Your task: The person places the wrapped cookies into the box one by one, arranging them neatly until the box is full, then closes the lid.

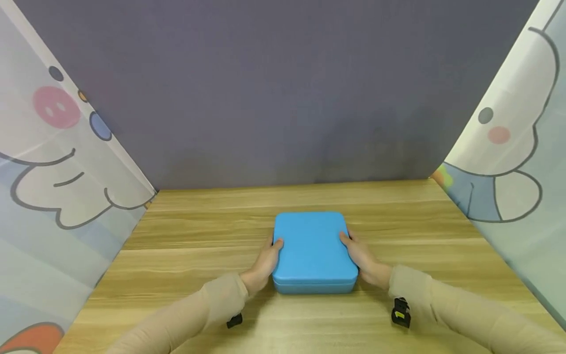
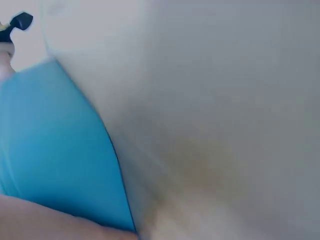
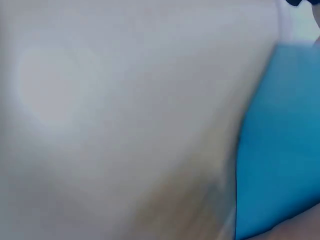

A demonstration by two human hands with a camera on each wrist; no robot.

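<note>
A blue rectangular case (image 1: 313, 248) with rounded corners and a lid seam along its front is at the middle of the wooden table in the head view. My left hand (image 1: 264, 263) grips its left side, the thumb on the top edge. On the opposite side my right hand (image 1: 364, 258) holds it the same way, thumb over the edge; the other fingers are mostly hidden behind the sides. The left wrist view shows the blue side of the case (image 2: 60, 145) above part of the hand. In the right wrist view the case (image 3: 280, 145) fills the right edge.
The wooden table (image 1: 199, 221) has a dark grey panel (image 1: 283, 98) standing along its far edge. Light cloth sheets with cartoon animals hang at the left (image 1: 57, 147) and right (image 1: 508, 147). A black strap piece (image 1: 400, 312) sits under the right sleeve.
</note>
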